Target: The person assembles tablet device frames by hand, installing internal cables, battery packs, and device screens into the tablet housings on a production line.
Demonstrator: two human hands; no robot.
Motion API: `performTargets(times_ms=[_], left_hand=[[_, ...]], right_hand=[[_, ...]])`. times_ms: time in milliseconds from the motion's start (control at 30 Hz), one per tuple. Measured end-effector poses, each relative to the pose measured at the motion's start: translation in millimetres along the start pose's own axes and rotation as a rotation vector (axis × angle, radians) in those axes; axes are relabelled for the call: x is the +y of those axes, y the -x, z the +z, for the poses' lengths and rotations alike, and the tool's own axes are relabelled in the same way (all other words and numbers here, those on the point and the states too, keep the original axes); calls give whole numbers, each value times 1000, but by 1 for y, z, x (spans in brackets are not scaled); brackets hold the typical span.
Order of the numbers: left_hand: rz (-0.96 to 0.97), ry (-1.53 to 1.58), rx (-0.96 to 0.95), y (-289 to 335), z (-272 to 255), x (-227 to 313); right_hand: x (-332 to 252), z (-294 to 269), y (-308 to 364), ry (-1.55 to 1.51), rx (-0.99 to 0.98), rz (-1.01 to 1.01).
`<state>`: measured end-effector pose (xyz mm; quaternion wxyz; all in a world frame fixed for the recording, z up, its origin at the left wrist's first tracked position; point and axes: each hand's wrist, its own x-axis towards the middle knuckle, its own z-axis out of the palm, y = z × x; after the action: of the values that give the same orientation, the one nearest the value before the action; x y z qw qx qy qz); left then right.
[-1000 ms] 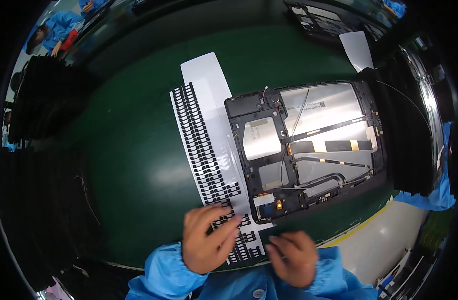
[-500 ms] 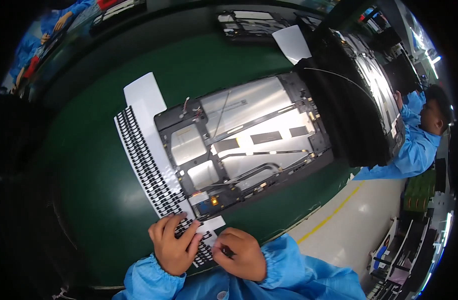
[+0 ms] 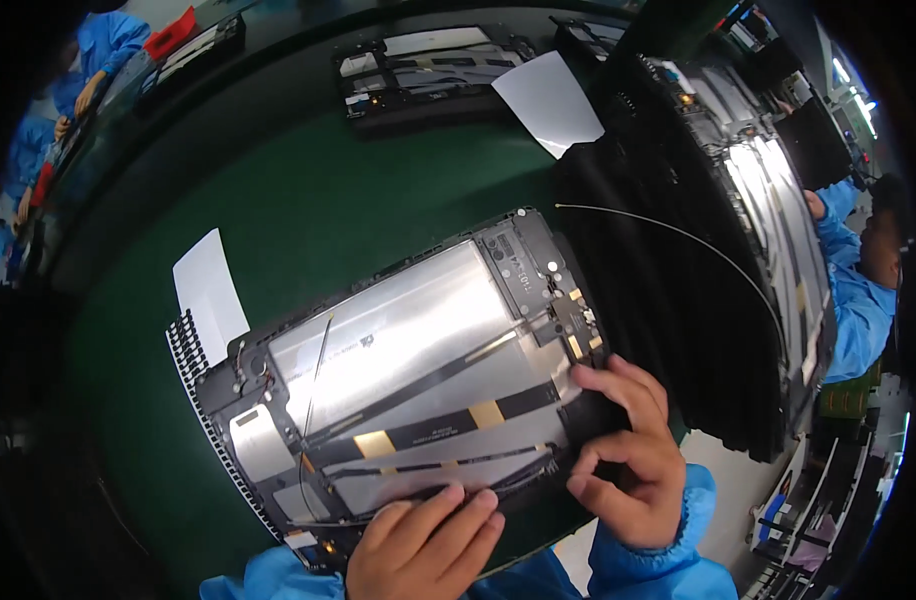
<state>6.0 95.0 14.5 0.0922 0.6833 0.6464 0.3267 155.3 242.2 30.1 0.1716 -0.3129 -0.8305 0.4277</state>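
Observation:
An opened tablet-like device [image 3: 398, 340] lies tilted on the green table, with silver panels, dark strips and thin cables showing. My left hand [image 3: 423, 550] rests on its near edge, fingers laid out over the cables and holding nothing. At the right end, my right hand [image 3: 633, 455] bends thumb and index finger together just over the device's near right corner, while its other fingers reach toward the small circuit board. Whatever is between that thumb and finger is too small or hidden to name. A sheet of small black stickers [image 3: 188, 350] lies partly beneath the device's left end.
A white sheet [image 3: 210, 290] sticks out beyond the device's far left corner. Another white sheet [image 3: 553, 100] lies farther back, beside a similar opened device [image 3: 433, 65]. At right, black cloth [image 3: 668, 290] borders another device [image 3: 768, 220], with a person in blue [image 3: 858, 300] beyond.
Both hands have left the sticker sheet: the left now rests on the device's near edge, the right is at its right end. The device appears nearer and covers more of the sheet.

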Motion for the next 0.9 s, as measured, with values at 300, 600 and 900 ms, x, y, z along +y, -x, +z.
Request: performTargets(times_ms=[300,600,900], left_hand=[[-27,-21,-17,-5,-2,-2],[-56,153,112,-18,31,5],[2,111,240,-25,53,13]], right_hand=[[-1,-1,-9,38,-28,25],[-1,7,-9,52,-20,11],[20,-16,7,-210,105,159]])
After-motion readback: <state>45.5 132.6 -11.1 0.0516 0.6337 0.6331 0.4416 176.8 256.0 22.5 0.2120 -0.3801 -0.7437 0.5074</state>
